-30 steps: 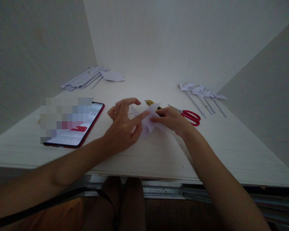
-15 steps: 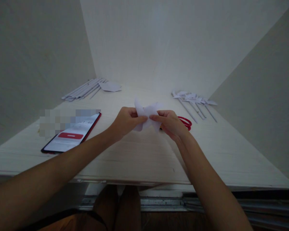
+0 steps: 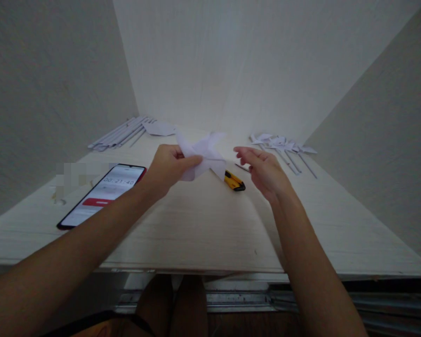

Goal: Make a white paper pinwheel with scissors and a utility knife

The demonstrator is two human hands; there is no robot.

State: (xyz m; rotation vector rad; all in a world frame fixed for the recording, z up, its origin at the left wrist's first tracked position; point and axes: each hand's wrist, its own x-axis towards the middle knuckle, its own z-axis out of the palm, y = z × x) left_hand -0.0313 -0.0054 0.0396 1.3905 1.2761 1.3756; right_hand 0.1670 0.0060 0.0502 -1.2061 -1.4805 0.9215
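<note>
A white paper pinwheel point(image 3: 205, 157) with folded blades is pinched between the thumb and fingers of my left hand point(image 3: 168, 168), a little above the table. My right hand point(image 3: 263, 171) hovers to the right of it, fingers stretched out and holding nothing. Below and between the hands lies a yellow box cutter point(image 3: 234, 180) with a black end, its other end covered by the paper. A thin metallic piece point(image 3: 243, 167) shows beside my right fingers; the rest is hidden behind that hand.
A phone point(image 3: 105, 192) showing a timer lies at the left, partly behind my left forearm. White paper sticks point(image 3: 121, 134) and paper sheets point(image 3: 160, 128) rest at the back left. Several finished pinwheels on sticks point(image 3: 284, 144) lie at the back right. Walls enclose the table point(image 3: 196, 234).
My right hand has let go of the paper pinwheel and moved right, its fingers opening. My left hand has shifted slightly left with the pinwheel, uncovering the box cutter.
</note>
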